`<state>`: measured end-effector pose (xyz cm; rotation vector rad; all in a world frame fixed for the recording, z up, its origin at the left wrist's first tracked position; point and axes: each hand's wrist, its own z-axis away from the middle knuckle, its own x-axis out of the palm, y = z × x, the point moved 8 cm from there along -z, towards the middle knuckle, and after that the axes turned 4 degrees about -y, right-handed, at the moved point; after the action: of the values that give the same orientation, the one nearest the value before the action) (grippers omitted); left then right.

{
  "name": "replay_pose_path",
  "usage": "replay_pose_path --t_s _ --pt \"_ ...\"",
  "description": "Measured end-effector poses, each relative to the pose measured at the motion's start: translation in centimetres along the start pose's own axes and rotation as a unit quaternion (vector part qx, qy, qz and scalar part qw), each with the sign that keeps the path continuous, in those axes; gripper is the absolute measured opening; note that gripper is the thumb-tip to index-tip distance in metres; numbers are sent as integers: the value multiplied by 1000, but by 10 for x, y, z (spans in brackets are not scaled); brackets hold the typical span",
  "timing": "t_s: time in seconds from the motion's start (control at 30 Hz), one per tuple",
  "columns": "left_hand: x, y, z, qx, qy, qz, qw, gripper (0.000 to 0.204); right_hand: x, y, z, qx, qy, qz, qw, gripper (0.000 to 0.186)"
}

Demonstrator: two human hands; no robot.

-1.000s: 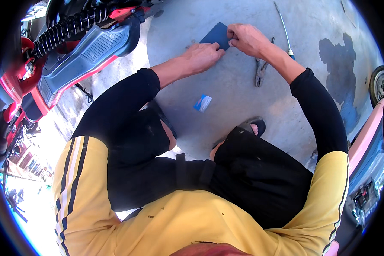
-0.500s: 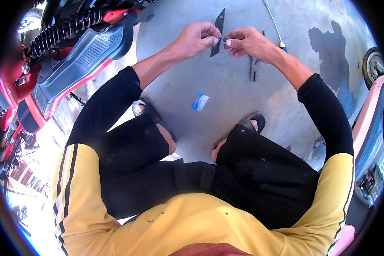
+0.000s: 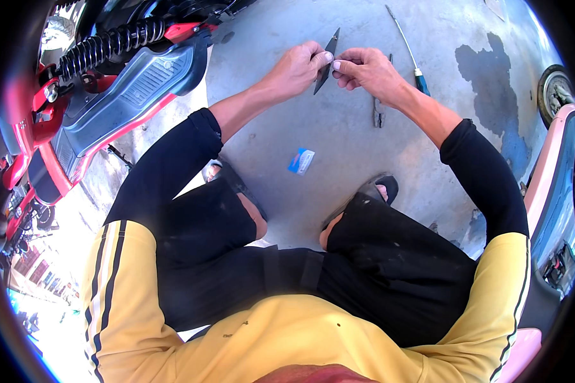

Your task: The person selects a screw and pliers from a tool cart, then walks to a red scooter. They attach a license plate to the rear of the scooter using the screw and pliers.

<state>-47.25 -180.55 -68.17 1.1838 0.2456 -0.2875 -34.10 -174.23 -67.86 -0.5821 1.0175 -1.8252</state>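
A thin dark flat plate point(image 3: 333, 42) stands nearly edge-on, tilted, above the concrete floor. My left hand point(image 3: 300, 69) grips its left side, thumb and fingers closed about the middle. From the right, my right hand point(image 3: 372, 73) comes up to the same spot in a pinch, thumb against forefinger. Whatever small thing sits in that pinch is too small to make out. Below my right hand, a pair of pliers point(image 3: 379, 116) lies on the floor, partly covered by the hand. Beyond my right wrist lies a long screwdriver point(image 3: 420, 78) with a teal handle.
A blue-and-white packet point(image 3: 301, 161) lies on the floor between my feet. To the left stands a red motorbike with a grey footboard point(image 3: 134, 86) and a black coil spring point(image 3: 108, 46). A wheel point(image 3: 558, 96) and a pink vehicle panel point(image 3: 549, 159) border the right side.
Both hands and the plate sit slightly lower in the picture, and the plate leans more. My right fingertips have come closer to the plate. The whole view has shifted a little.
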Motion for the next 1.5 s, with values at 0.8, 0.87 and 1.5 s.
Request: replay_pose_path --t_s 0.8,0.87,1.5 --pt "28 -19 7 -84 -74 222 969 35 1 -5 5 -43 -42 40 997 21" --pt "31 -29 4 -116 -57 262 956 37 1 -3 4 -43 -48 46 997 20" --pt "14 -26 -29 -54 -21 119 991 29 20 3 7 -44 -78 154 984 16"
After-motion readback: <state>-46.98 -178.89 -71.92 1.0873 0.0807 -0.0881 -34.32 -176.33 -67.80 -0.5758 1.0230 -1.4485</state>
